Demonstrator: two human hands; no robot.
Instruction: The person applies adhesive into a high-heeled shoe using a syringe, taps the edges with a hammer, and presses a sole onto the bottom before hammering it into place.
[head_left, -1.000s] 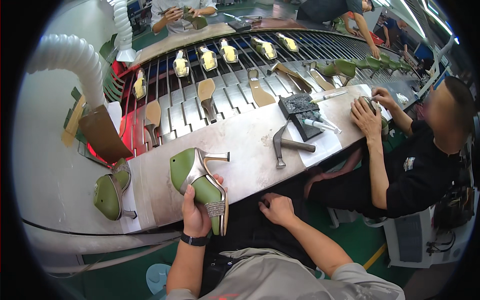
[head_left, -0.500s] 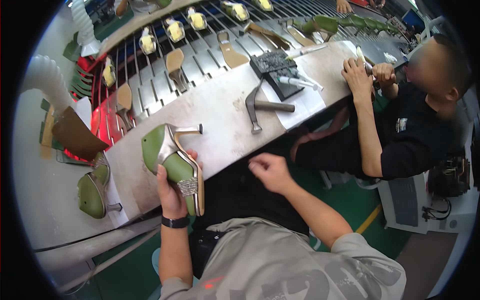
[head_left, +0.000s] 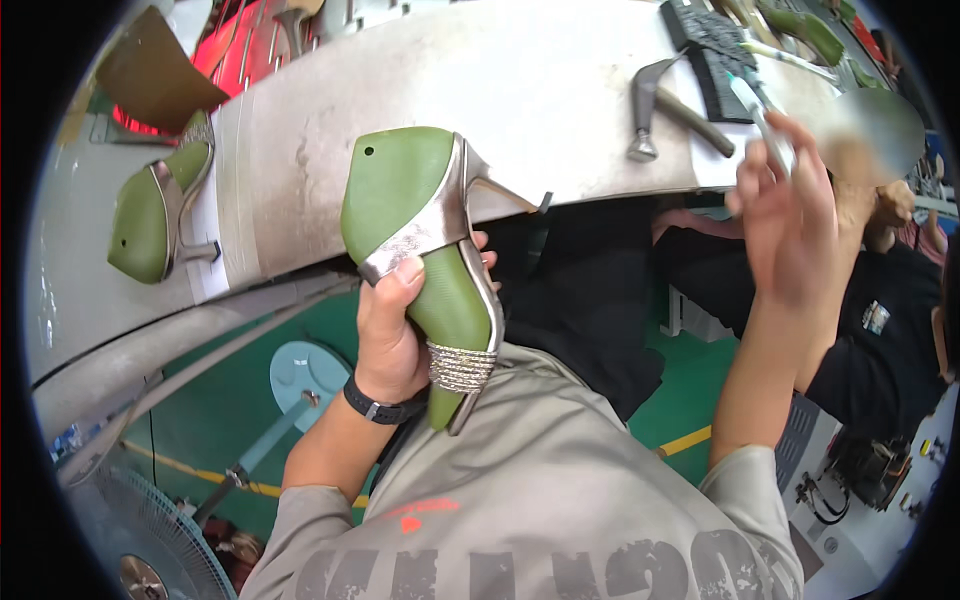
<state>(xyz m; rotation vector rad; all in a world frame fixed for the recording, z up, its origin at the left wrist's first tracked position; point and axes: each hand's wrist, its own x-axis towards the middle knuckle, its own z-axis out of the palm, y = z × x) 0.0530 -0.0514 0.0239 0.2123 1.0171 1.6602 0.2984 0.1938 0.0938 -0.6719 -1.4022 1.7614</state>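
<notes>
My left hand (head_left: pixel 395 325) is wrapped round a green high-heeled shoe (head_left: pixel 455 290) with a metallic strap, a glittering band and a slim heel. Its sole faces right, and the thumb presses on the strap. To the right, my right hand (head_left: pixel 790 220), somewhat blurred, has its fingers round a clear syringe (head_left: pixel 750 100) beside a black block with a rough grey top (head_left: pixel 710 50). A claw hammer (head_left: pixel 690 118) lies left of that hand on the bench. A second green heeled shoe (head_left: pixel 150 215) lies on its side at the far left.
The pale workbench (head_left: pixel 300 180) runs across the top, its front edge between me and the shoes' supplies. A brown curved sheet (head_left: pixel 150 70) stands at the upper left. Close on the right sits a co-worker in black (head_left: pixel 860 330). A fan (head_left: pixel 150 540) and a round stool (head_left: pixel 310 380) are below left.
My right hand has moved from near my body out to the syringe. The held shoe has come closer to me, still in my left hand. The view has turned and shifted.
</notes>
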